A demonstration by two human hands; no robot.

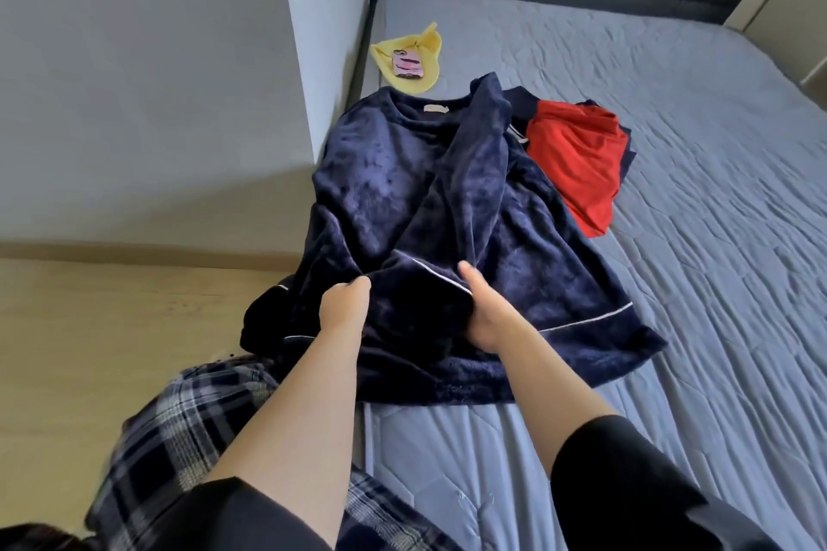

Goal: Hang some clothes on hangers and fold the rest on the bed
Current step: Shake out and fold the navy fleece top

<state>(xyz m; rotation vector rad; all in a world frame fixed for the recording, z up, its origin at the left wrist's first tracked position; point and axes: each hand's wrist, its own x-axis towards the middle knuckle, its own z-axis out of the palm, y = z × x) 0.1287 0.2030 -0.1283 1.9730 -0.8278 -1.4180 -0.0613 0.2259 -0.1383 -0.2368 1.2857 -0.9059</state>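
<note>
both hands (344, 304) (481, 311) grip navy fleece top's (380, 174) cuff; forearms outstretched

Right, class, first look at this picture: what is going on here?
A person is folding a navy fleece top spread on the bed. The left hand and the right hand both grip the cuff end of one sleeve, which lies across the top's front. A red garment lies against the top's right side. Near the bed's corner, a phone rests on a yellow cloth. No hangers are in view.
</note>
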